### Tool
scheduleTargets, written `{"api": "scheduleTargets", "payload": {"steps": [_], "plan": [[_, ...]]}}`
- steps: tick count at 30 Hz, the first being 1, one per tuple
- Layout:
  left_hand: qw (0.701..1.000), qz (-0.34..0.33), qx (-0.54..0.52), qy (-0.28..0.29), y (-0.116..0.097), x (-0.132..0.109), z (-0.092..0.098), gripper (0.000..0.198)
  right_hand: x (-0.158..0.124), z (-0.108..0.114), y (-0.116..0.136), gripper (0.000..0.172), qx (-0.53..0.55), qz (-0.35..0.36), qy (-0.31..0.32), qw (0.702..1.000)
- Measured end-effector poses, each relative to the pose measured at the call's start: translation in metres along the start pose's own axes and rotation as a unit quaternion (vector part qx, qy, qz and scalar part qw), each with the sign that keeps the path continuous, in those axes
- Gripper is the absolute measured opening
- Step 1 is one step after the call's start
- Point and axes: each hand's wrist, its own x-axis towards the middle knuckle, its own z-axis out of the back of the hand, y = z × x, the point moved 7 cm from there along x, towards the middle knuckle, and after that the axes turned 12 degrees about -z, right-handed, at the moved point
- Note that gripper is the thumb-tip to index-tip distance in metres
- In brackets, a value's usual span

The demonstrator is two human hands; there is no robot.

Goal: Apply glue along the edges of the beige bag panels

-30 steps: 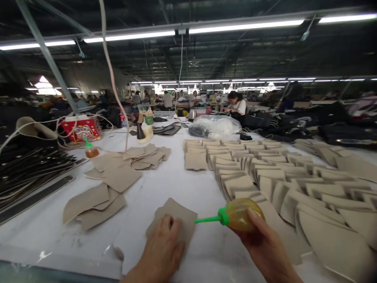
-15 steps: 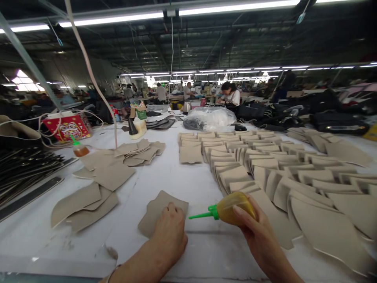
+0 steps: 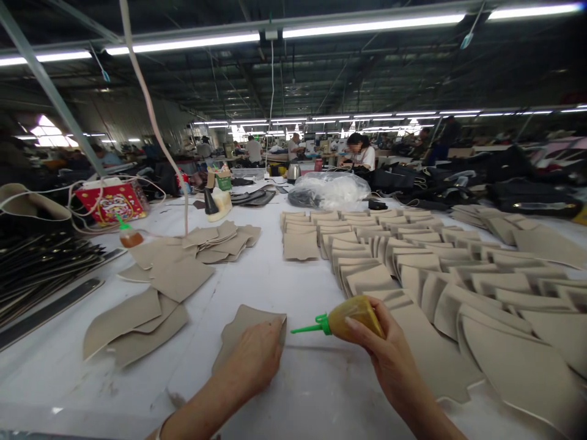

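My right hand [image 3: 389, 348] is wrapped round a squeeze bottle [image 3: 355, 321] of amber liquid, tipped on its side. The bottle's thin green nozzle [image 3: 307, 329] points left, its tip just short of the right edge of a taupe leather-like piece [image 3: 243, 324]. My left hand [image 3: 259, 354] lies over that piece with bent fingers closed on its right edge; the fingertips are partly hidden. To the right, overlapping rows of similar cut pieces [image 3: 376, 281] are fanned out. A loose pile of more pieces [image 3: 181, 272] lies on the left.
A second green-capped bottle [image 3: 129, 233] stands behind the left pile, near a red box [image 3: 112, 201] with cables. Black strips [image 3: 41, 275] are stacked at far left. A clear plastic bag [image 3: 332, 190] lies at the back. A hanging cable [image 3: 153, 116] comes down to the white table [image 3: 257, 275].
My left hand has shifted slightly left and turned the piece, its fingers now at the right edge. The bottle has moved a little left with my right hand. The view has tilted slightly.
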Motion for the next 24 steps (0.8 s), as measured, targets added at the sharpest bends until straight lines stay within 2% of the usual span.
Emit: {"api": "scheduleTargets", "payload": {"steps": [8, 17, 24], "plan": [[0.997, -0.022, -0.07, -0.027, 0.013, -0.001, 0.0, 0.061, 0.005, -0.028, 0.017, 0.061, -0.146, 0.073, 0.003, 0.987], [0.996, -0.025, -0.08, -0.041, 0.015, 0.002, -0.003, 0.062, 0.009, -0.045, 0.025, 0.051, -0.265, 0.162, 0.008, 0.951], [0.994, -0.046, -0.087, -0.052, 0.012, -0.001, -0.003, 0.057, 0.009, -0.041, 0.019, 0.052, -0.26, 0.125, 0.007, 0.957]]}}
